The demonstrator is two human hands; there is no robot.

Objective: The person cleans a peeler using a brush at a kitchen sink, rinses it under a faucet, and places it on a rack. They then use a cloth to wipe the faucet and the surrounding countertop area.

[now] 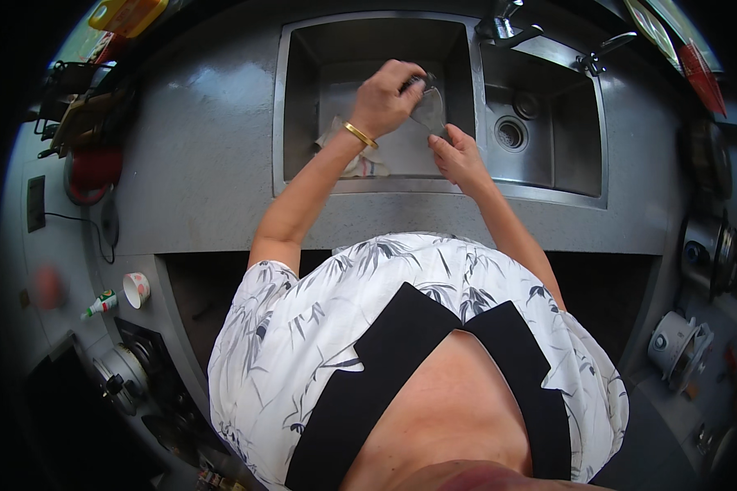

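My left hand [388,98], a gold-coloured bangle at its wrist, is over the large steel sink basin [378,55], its fingers closed around a small dark item [414,84] that is blurred. Just to the right and lower, my right hand [459,156] pinches the narrow end of a grey utensil [429,112] with a broad, shiny head. The dark item is at the far end of that head; whether they touch is hard to tell. A pale cloth with coloured stripes [368,167] lies in the basin, partly hidden by my left forearm.
The smaller basin [519,172] with its drain [511,134] adjoins on the right. Two taps, a large one [503,27] and a small one [599,58], stand behind. A red pot [95,169] sits on the left; a pot [121,371] stands by the hob and a white cooker [672,344] lower right.
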